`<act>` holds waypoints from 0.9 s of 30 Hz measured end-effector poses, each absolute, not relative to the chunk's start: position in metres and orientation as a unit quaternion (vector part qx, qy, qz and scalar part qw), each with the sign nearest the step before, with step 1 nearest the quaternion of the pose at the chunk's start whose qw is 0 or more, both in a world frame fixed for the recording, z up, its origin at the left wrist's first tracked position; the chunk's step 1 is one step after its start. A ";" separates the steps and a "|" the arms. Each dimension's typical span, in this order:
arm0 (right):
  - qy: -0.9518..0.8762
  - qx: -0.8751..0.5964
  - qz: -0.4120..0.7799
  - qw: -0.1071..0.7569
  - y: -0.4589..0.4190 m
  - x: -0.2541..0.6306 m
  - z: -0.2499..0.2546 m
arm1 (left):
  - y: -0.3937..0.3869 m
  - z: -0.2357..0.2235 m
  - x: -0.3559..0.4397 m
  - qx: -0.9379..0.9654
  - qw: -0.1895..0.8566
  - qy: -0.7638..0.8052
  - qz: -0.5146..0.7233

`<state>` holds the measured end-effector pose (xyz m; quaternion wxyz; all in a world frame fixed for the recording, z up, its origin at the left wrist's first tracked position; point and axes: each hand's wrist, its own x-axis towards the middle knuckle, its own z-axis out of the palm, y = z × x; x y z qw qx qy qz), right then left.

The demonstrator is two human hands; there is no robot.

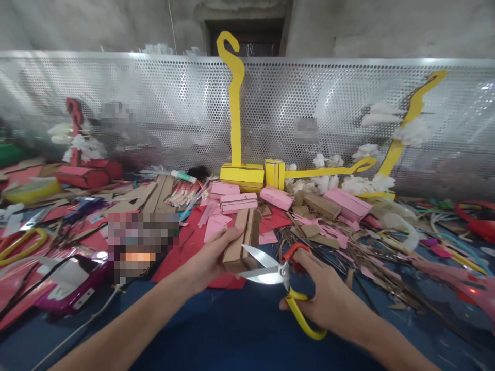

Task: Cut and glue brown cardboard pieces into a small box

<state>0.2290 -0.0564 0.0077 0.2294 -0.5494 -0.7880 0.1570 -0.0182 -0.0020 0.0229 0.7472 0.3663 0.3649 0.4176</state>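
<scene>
My left hand grips a small brown cardboard box by its left side, tilted above a sheet of red paper. In my right hand are scissors with one red and one yellow handle. Their blades stand apart and point left at the near end of the box; I cannot tell whether they touch it. Just behind the box lie several pink paper-covered boxes. Beyond those stands a yellow hook-topped stem on a yellow block.
A perforated metal panel runs along the back. Paper and cardboard scraps litter the right. At left are a purple phone-like device, yellow-handled scissors, a tape roll and a red hooked piece. A white cord crosses the blue surface.
</scene>
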 end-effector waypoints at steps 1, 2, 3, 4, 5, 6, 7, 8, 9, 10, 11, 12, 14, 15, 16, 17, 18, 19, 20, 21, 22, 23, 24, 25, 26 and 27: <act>-0.788 -0.551 0.150 0.232 -0.056 0.230 0.007 | -0.002 0.022 -0.017 0.376 0.745 0.365 0.412; -0.788 -0.551 0.146 0.232 -0.056 0.230 0.007 | -0.002 0.022 -0.017 0.388 0.741 0.368 0.407; -0.789 -0.551 0.142 0.233 -0.055 0.231 0.006 | -0.002 0.021 -0.016 0.399 0.736 0.371 0.401; -0.788 -0.552 0.139 0.234 -0.055 0.232 0.006 | -0.002 0.020 -0.016 0.407 0.730 0.377 0.399; -0.787 -0.553 0.138 0.235 -0.055 0.233 0.005 | -0.002 0.019 -0.016 0.411 0.725 0.383 0.398; -0.786 -0.555 0.138 0.236 -0.055 0.233 0.004 | -0.001 0.019 -0.016 0.411 0.722 0.387 0.399; -0.785 -0.557 0.139 0.235 -0.055 0.233 0.003 | -0.001 0.018 -0.016 0.410 0.722 0.388 0.400; -0.784 -0.559 0.141 0.231 -0.056 0.232 0.002 | -0.001 0.017 -0.016 0.409 0.724 0.387 0.399; -0.784 -0.561 0.142 0.227 -0.056 0.232 0.001 | 0.000 0.016 -0.017 0.408 0.726 0.386 0.397; -0.785 -0.562 0.143 0.219 -0.056 0.232 -0.001 | 0.000 0.016 -0.017 0.408 0.726 0.386 0.396; -0.787 -0.563 0.140 0.212 -0.056 0.232 -0.002 | 0.000 0.015 -0.016 0.408 0.725 0.387 0.397; -0.788 -0.564 0.136 0.206 -0.056 0.233 -0.003 | 0.000 0.015 -0.016 0.406 0.723 0.391 0.400; -0.792 -0.564 0.128 0.195 -0.055 0.234 -0.004 | 0.000 0.016 -0.015 0.398 0.716 0.402 0.409; -0.794 -0.563 0.127 0.191 -0.055 0.234 -0.004 | -0.001 0.017 -0.015 0.392 0.714 0.407 0.413; -0.795 -0.561 0.127 0.191 -0.055 0.234 -0.004 | -0.002 0.018 -0.014 0.387 0.713 0.411 0.415; -0.797 -0.559 0.128 0.191 -0.055 0.234 -0.003 | -0.002 0.019 -0.014 0.382 0.713 0.415 0.417; -0.798 -0.557 0.129 0.192 -0.055 0.234 -0.002 | -0.003 0.020 -0.013 0.377 0.713 0.418 0.418; -0.798 -0.555 0.129 0.194 -0.054 0.234 -0.002 | -0.004 0.021 -0.013 0.373 0.713 0.420 0.419; -0.799 -0.553 0.130 0.197 -0.054 0.233 -0.001 | -0.005 0.022 -0.012 0.369 0.714 0.421 0.420; -0.798 -0.552 0.132 0.200 -0.054 0.233 -0.001 | -0.005 0.023 -0.012 0.365 0.715 0.422 0.420; -0.797 -0.552 0.136 0.204 -0.055 0.233 -0.001 | -0.005 0.023 -0.012 0.363 0.717 0.423 0.418; -0.795 -0.552 0.141 0.208 -0.055 0.232 0.000 | -0.005 0.023 -0.012 0.360 0.720 0.424 0.415; -0.791 -0.554 0.144 0.214 -0.055 0.232 0.000 | -0.005 0.022 -0.012 0.356 0.722 0.426 0.412; -0.788 -0.556 0.145 0.221 -0.056 0.232 -0.001 | -0.004 0.022 -0.012 0.352 0.724 0.428 0.410; -0.785 -0.559 0.145 0.226 -0.056 0.232 -0.001 | -0.003 0.021 -0.012 0.349 0.726 0.429 0.409; -0.782 -0.560 0.145 0.231 -0.056 0.232 -0.001 | -0.002 0.020 -0.012 0.347 0.727 0.427 0.410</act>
